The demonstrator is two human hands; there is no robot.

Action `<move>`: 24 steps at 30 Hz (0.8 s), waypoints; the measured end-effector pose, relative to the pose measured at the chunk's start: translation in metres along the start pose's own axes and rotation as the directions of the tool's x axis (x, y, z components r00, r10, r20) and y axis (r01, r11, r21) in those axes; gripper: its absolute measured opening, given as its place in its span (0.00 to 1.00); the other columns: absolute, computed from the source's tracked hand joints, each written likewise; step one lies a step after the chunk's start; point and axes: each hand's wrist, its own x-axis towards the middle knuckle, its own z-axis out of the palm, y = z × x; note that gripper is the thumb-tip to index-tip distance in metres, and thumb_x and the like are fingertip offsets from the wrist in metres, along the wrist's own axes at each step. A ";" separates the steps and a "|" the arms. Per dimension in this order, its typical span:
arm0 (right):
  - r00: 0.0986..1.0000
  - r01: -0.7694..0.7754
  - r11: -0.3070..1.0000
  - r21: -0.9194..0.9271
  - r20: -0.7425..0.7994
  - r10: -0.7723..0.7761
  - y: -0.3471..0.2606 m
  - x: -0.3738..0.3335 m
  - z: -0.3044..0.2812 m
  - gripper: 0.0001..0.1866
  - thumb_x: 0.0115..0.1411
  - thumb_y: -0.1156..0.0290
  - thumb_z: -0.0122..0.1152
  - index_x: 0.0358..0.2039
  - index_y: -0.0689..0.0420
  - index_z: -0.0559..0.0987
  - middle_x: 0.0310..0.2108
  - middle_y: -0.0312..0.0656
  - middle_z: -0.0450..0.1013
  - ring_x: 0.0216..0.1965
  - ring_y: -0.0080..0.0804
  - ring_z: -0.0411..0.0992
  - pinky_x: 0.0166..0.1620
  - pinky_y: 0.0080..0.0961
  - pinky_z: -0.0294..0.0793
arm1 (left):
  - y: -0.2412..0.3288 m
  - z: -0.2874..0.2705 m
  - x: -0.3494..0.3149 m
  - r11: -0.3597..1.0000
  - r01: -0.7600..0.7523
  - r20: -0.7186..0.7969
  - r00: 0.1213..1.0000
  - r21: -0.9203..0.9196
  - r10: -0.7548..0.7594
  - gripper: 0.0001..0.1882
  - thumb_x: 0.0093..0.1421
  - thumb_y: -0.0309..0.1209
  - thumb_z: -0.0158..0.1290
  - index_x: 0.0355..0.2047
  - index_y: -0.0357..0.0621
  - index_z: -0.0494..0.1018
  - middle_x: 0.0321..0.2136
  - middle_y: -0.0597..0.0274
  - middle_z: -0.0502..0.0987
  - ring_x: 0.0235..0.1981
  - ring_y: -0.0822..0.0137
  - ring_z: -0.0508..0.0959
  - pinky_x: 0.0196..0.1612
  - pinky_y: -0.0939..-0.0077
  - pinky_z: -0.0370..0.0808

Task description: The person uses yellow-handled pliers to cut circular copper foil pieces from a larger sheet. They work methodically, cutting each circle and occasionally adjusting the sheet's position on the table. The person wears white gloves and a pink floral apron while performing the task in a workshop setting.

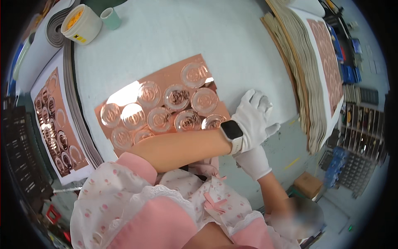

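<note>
A shiny copper-coloured sheet (166, 93) with several round embossed patterns lies at a tilt on the pale table. My left hand (253, 118), in a white glove and wearing a watch (231, 130), reaches across to the right. Its fingers are spread, just beyond the sheet's right edge, and no object shows in them. My right hand (253, 162), gloved as well, is close under my left wrist near the table's front edge. Its fingers are hidden behind the left hand and wrist. My left forearm covers part of the sheet's near edge.
At the right stands a thick stack of grey layers (304, 83), with a similar copper sheet (325, 62) on white backing. Another patterned sheet (56, 124) lies at the left. A white tub (89, 27) and a green cup (111, 20) stand far left. A cardboard box (308, 185) is lower right.
</note>
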 end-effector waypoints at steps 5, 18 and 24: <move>0.906 -0.278 0.958 0.065 0.348 0.239 0.001 0.059 -0.083 0.14 0.53 0.64 0.59 0.39 0.56 0.77 0.26 0.48 0.76 0.30 0.50 0.75 0.36 0.38 0.75 | -0.007 -0.027 0.059 0.990 0.138 -0.003 0.990 0.022 -0.138 0.31 0.61 0.52 0.40 0.47 0.35 0.72 0.47 0.51 0.73 0.57 0.53 0.64 0.61 0.59 0.54; 0.911 -0.080 0.992 -0.099 0.396 0.113 0.038 0.158 -0.084 0.19 0.55 0.55 0.52 0.42 0.52 0.77 0.35 0.53 0.76 0.36 0.54 0.74 0.40 0.44 0.74 | -0.068 -0.024 0.098 0.940 0.276 -0.204 0.950 0.201 -0.235 0.21 0.60 0.43 0.45 0.39 0.37 0.76 0.39 0.49 0.77 0.48 0.52 0.73 0.56 0.58 0.64; 0.873 0.074 0.986 -0.148 0.488 0.008 0.052 0.170 -0.073 0.19 0.57 0.51 0.52 0.43 0.48 0.77 0.35 0.49 0.77 0.34 0.52 0.75 0.37 0.43 0.74 | -0.081 -0.022 0.094 0.967 0.219 -0.204 0.961 0.132 -0.190 0.17 0.59 0.41 0.47 0.35 0.42 0.78 0.40 0.57 0.77 0.49 0.58 0.73 0.57 0.62 0.64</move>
